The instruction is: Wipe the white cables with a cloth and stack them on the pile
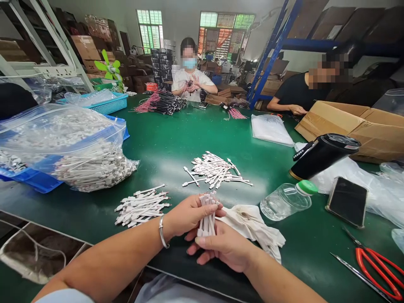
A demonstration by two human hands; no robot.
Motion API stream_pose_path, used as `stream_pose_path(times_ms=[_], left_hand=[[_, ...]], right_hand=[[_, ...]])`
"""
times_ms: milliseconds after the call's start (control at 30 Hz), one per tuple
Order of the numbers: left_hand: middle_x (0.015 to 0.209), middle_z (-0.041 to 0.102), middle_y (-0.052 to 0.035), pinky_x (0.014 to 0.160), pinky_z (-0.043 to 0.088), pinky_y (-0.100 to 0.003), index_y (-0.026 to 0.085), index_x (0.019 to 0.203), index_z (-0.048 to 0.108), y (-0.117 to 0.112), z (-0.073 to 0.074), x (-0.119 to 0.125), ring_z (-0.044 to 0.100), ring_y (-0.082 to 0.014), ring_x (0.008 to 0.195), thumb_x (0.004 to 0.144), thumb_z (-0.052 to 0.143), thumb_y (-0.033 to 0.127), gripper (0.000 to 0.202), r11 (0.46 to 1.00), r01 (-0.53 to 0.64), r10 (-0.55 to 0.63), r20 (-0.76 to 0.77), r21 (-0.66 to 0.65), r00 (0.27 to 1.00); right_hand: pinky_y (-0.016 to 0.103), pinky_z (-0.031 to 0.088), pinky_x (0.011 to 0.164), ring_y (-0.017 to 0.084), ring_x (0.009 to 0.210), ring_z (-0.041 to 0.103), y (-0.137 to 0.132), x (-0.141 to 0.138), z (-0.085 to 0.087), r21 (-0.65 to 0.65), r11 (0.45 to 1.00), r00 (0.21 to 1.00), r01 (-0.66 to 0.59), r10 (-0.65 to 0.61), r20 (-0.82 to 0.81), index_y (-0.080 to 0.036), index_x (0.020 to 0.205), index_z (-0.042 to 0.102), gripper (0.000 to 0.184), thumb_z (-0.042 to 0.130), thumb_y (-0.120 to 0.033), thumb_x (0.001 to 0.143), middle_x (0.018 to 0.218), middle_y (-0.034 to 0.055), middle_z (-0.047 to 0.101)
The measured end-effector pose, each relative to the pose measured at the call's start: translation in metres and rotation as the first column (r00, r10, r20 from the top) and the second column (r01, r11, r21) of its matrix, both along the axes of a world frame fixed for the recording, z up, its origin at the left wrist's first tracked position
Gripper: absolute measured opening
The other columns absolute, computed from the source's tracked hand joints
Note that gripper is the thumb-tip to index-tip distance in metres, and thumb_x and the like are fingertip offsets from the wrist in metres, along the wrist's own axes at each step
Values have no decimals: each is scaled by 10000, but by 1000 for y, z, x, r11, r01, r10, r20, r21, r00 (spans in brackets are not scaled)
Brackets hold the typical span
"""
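Clasping a bundle of short white cables (206, 214) upright at 6 o'clock, left hand (186, 214) and right hand (224, 248) wrapped closely around it, apparently aligning the ends above the green bench (176, 147).

cable workshop | green workbench (176, 139) | bagged cables (63, 143) | blue steel shelving (271, 54)

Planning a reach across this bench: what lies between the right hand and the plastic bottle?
A crumpled white cloth lies between the right hand and the plastic bottle, in the head view.
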State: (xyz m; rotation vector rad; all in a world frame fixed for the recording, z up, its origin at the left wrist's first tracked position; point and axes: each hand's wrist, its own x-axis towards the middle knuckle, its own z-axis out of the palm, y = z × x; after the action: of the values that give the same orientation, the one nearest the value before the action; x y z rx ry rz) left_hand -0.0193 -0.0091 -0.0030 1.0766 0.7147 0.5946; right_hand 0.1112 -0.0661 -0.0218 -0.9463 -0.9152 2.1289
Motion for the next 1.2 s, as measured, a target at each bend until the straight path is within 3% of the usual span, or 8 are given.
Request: stream_pose_path(times_ms=[100,200,400,533,700,767,867,1200], left_hand=[[861,700,-82,495,469,-189,132,928,650,2,-4,2,644,-130,615,686,713,417,379,975,-6,14,34,-224,999],[846,702,-90,644,519,-244,124,914,656,4,-4,3,662,-159,745,660,754,343,349,941,-24,64,106,-337,992],[999,689,-93,830,495,-321,157,1032,635,10,-8,1,666,-188,873,606,792,149,454,913,121,-8,280,-390,960],[1041,677,-97,869,473,-316,163,1075,617,10,-9,-1,653,-190,936,647,765,133,453,906,141,-21,291,-398,956],[1064,658,-101,826,482,-268,158,1101,601,11,-7,0,621,-187,986,629,774,158,502,909,120,11,312,-398,950],[978,665,-84,658,492,-194,152,1108,595,12,-7,1,646,-134,792,648,758,196,490,917,123,0,308,-379,951],[796,635,-34,363,317,-134,150,1119,580,13,-7,1,479,-35,434,687,715,271,468,929,133,-49,241,-346,969],[664,583,-7,308,311,-142,141,1160,533,17,-5,3,453,-57,388,732,658,322,481,939,141,-91,168,-313,981]], right_hand=[[148,479,455,134,646,666,1,1,-2,-69,998,998,-8,4,-57,-146,935,607,378,777,-296,633,827,38,647],[104,384,354,106,525,641,3,0,-7,-93,996,998,11,-17,-57,-110,854,598,359,755,-366,657,713,42,651],[133,439,410,109,487,635,1,-1,-12,-162,979,992,121,-126,-24,-103,778,581,380,699,-454,694,619,48,649],[152,476,471,115,571,652,0,1,-7,-207,972,992,115,-123,-28,-89,800,622,380,678,-455,715,733,75,662],[183,498,574,132,735,641,1,4,-2,-207,965,983,160,-174,-52,-128,900,649,300,746,-296,671,785,44,658],[190,494,594,128,735,632,1,5,-3,-209,959,976,193,-210,-59,-133,897,647,295,756,-275,663,766,41,660],[183,485,603,116,735,631,2,5,-6,-219,946,965,239,-256,-52,-134,910,643,308,762,-277,665,811,41,662],[138,338,404,95,612,588,3,1,-11,-107,946,952,305,-307,-8,-138,862,599,296,741,-333,689,748,27,629]])
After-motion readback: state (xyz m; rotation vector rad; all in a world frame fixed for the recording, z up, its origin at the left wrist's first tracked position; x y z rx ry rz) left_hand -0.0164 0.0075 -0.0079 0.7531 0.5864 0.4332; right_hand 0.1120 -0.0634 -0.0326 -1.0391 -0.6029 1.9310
